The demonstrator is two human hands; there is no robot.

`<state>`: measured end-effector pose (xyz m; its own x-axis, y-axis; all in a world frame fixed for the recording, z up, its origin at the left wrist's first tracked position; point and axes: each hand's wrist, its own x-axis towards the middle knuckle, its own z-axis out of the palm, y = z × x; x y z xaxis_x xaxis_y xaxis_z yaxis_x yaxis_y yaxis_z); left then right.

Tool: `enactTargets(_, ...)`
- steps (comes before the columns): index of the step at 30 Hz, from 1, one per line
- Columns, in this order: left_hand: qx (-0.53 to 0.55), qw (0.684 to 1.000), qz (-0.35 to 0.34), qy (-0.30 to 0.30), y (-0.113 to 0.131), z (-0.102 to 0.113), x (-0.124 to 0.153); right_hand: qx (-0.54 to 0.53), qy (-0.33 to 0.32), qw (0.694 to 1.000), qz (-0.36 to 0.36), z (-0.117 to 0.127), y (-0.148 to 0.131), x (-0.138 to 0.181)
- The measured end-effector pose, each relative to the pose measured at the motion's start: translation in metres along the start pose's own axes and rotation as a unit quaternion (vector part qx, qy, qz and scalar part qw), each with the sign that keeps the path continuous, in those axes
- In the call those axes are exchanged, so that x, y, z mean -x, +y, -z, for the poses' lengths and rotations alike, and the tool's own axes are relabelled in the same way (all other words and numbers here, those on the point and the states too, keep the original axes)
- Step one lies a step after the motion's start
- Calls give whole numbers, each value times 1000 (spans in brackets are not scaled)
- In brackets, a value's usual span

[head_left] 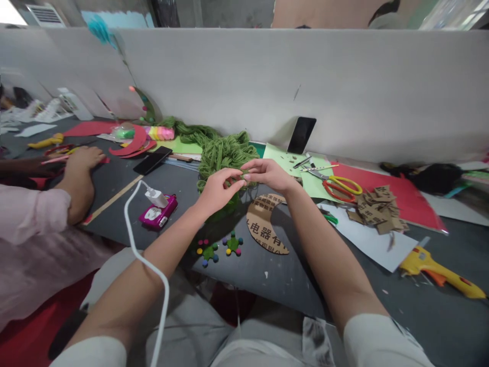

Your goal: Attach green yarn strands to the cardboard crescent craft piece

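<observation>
My left hand (pixel 218 189) and my right hand (pixel 267 174) meet above the dark table (pixel 275 275), fingertips pinched together on a strand of green yarn. The strand runs from a loose heap of green yarn (pixel 225 153) just behind my hands. Below my right wrist lies a crescent of brown cardboard (pixel 263 224) with printed characters. Two small green pieces with coloured beads (pixel 219 248) lie near the table's front edge.
A co-worker's arm in a pink sleeve (pixel 76 178) rests on the table at left. A white cable and pink charger (pixel 157 210), two phones, red and yellow scissors (pixel 340 186), cardboard scraps (pixel 376 206), coloured paper sheets and a yellow glue gun (pixel 439 269) lie around. A grey partition backs the table.
</observation>
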<state>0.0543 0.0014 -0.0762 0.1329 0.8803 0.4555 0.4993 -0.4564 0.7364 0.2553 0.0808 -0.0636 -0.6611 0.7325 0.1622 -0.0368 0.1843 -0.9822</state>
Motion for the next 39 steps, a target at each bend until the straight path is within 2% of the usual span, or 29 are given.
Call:
enactTargets(5, 22, 998, -3, 55, -10, 0, -3, 21, 10, 1000, -12, -4, -3, 2)
enactTargets(9, 89, 991, 80, 67, -17, 8, -2, 16, 33, 999, -9, 2, 0, 2)
enactTargets(12, 165, 976, 134, 56, -19, 15, -1, 87, 114, 989, -18, 6, 5, -1)
enactTargets(14, 186, 971, 141, 58, -19, 17, -1, 187, 202, 961, -19, 7, 8, -3)
enactTargets(16, 188, 971, 135, 65, -17, 18, -1, 260, 245, 934, 12, 4, 8, -4)
enactTargets(17, 191, 971, 131, 66, -16, 18, -1, 269, 228, 935, 36, 1, 7, -4)
enactTargets(19, 200, 970, 125, 60, -16, 18, -2, 241, 130, 959, 71, -8, 5, -3)
enactTargets(21, 205, 969, 125, 51, -16, 18, -2, 207, 34, 975, 78, -20, 2, -4)
enactTargets(22, 205, 969, 126, 49, -17, 18, -2, 201, 14, 976, 77, -25, 1, -4)
enactTargets(25, 220, 966, 129, 51, -22, 20, -2, 191, 18, 978, 80, -35, 0, -5)
enactTargets(29, 283, 949, 134, 45, -25, 25, -3, 120, 4, 991, 66, -33, -2, -4)
enactTargets(35, 398, 902, 164, -19, -17, 32, -3, 113, 29, 992, 40, -21, -9, 1)
enactTargets(37, 389, 906, 165, -30, -18, 32, -3, 109, 31, 993, 39, -19, -10, 2)
enactTargets(39, 331, 929, 161, -31, -22, 32, -3, 91, 42, 994, 46, -16, -9, 2)
